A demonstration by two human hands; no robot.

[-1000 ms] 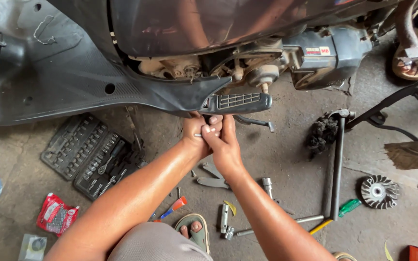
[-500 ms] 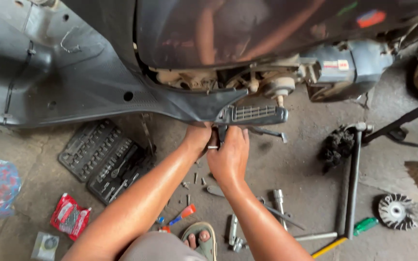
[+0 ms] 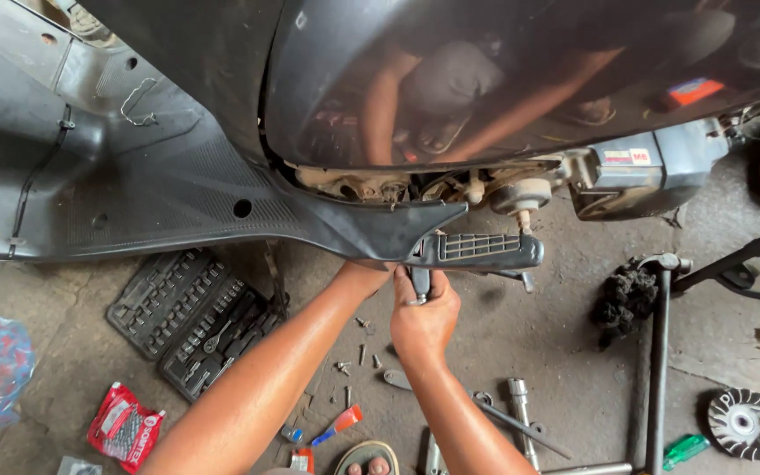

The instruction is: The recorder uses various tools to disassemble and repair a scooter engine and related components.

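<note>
Tool handle (image 3: 420, 283) | right hand (image 3: 424, 321) now gripping alone | left hand (image 3: 364, 277) shifted left

1. The right hand (image 3: 424, 317) grips a dark tool handle (image 3: 420, 281) under the scooter's black plastic side panel (image 3: 380, 233).
2. The left hand (image 3: 364, 274) presses against that panel's underside.
3. An open black socket set case (image 3: 195, 321) lies on the concrete floor (image 3: 538, 352).

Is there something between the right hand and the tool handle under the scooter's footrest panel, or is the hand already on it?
Nothing visible stands between them. The right hand is already closed around the dark tool handle, just below the ribbed footrest panel. The left hand reaches up beside it, under the panel's edge.
</note>
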